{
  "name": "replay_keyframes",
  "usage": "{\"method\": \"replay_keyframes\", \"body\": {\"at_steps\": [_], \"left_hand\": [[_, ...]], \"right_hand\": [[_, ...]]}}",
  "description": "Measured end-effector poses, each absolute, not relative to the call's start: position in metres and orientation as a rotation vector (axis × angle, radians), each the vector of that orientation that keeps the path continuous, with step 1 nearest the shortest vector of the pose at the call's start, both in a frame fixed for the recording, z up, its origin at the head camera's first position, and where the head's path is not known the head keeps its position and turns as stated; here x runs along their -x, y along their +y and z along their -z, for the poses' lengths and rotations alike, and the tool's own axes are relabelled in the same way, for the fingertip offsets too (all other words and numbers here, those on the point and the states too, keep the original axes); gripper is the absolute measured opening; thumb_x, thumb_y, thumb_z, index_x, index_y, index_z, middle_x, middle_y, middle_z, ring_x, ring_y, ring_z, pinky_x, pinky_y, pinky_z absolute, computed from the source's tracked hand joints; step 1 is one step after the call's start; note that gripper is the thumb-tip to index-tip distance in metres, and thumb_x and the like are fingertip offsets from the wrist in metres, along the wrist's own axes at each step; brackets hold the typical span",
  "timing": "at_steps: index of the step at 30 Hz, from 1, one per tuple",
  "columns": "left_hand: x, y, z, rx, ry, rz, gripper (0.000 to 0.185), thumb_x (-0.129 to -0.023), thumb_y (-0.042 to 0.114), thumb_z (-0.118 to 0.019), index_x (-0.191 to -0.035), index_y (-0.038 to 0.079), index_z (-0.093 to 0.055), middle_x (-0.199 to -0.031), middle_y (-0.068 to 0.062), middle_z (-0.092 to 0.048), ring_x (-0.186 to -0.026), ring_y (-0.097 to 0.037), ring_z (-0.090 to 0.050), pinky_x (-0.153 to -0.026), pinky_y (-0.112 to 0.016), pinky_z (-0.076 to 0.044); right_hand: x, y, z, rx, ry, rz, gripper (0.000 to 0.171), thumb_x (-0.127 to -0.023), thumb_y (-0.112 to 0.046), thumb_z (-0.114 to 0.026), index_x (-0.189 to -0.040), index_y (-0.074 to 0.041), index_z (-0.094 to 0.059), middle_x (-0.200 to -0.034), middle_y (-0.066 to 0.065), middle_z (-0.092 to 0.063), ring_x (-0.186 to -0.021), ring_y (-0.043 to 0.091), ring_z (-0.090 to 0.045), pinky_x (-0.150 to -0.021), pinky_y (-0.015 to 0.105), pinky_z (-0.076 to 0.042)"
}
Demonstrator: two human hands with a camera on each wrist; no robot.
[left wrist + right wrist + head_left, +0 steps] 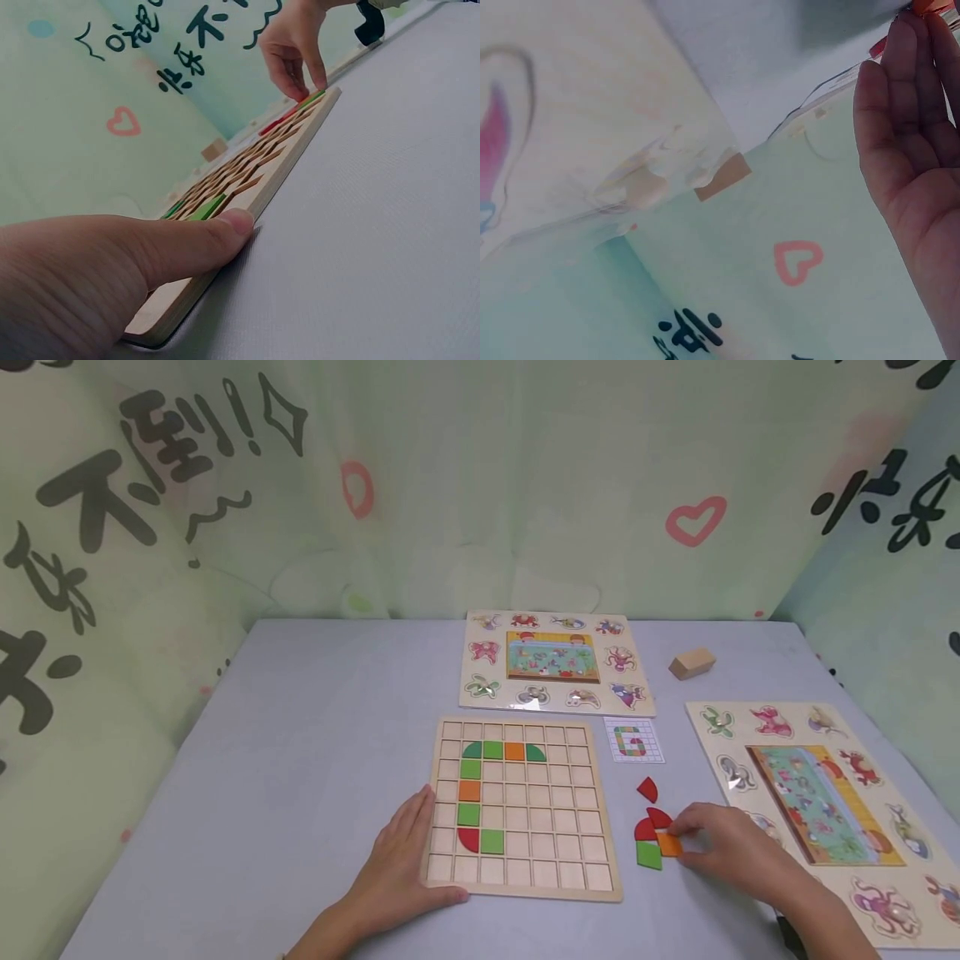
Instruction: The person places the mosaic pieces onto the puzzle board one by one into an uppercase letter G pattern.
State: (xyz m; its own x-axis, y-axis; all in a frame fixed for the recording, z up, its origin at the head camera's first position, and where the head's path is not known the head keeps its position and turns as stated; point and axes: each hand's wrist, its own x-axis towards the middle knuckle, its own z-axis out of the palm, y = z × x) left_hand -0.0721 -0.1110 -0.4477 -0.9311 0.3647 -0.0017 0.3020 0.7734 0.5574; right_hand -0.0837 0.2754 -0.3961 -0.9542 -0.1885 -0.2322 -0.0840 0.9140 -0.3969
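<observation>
Now, lower right of the frame, the right grip (pixel 727 845), closed to a pinch, holds an orange tile (pixel 667 845) just beside a green tile (pixel 648 855); the left grip (pixel 396 870), uncurled, rests against the board (pixel 527 821) at lower centre.

Wooden block (pixel 692 663) near a far sea-animal board (pixel 558 688) and a right-hand sea-animal board (pixel 832 878), before a pale green curtain (pixel 517 510)

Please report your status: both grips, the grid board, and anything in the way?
Left grip on grid board, near-left corner. Right grip pinching orange square. Grid board partly filled. Nothing seen between it and loose pieces.
</observation>
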Motion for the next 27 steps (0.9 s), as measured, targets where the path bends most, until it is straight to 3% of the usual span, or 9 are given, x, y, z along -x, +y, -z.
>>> {"method": "replay_keyframes", "body": {"at_steps": [13, 20, 27], "left_hand": [[0.072, -0.111, 0.447, -0.521, 2.837, -0.872, 0.115, -0.063, 0.063, -0.07, -0.146, 0.003, -0.016, -0.151, -0.008, -0.016, -0.133, -0.025, -0.017, -0.102, -0.052, -0.022], [0.072, -0.112, 0.449, -0.546, 2.854, -0.863, 0.115, -0.064, 0.065, -0.069, -0.146, 0.003, -0.017, -0.151, -0.008, -0.017, -0.133, -0.025, -0.018, -0.101, -0.051, -0.023], [0.072, -0.113, 0.45, -0.554, 2.853, -0.882, 0.114, -0.064, 0.066, -0.068, -0.146, 0.003, -0.017, -0.15, -0.008, -0.017, -0.134, -0.025, -0.018, -0.101, -0.051, -0.023]], "right_hand": [[0.085, 0.279, 0.385, 0.291, 2.834, 0.535, 0.028, -0.068, -0.014, -0.08, -0.093, -0.007, -0.07, -0.087, -0.003, -0.063, -0.079, 0.016, -0.056, -0.074, 0.039, -0.05], [0.091, 0.249, 0.38, 0.556, 2.845, 0.66, 0.021, -0.071, -0.015, -0.078, -0.09, -0.012, -0.069, -0.085, -0.011, -0.06, -0.075, 0.01, -0.052, -0.068, 0.028, -0.049], [0.097, 0.21, 0.382, 0.753, 2.825, 0.703, 0.018, -0.072, -0.013, -0.075, -0.09, -0.012, -0.07, -0.087, -0.013, -0.058, -0.08, 0.009, -0.053, -0.072, 0.029, -0.049]]}}
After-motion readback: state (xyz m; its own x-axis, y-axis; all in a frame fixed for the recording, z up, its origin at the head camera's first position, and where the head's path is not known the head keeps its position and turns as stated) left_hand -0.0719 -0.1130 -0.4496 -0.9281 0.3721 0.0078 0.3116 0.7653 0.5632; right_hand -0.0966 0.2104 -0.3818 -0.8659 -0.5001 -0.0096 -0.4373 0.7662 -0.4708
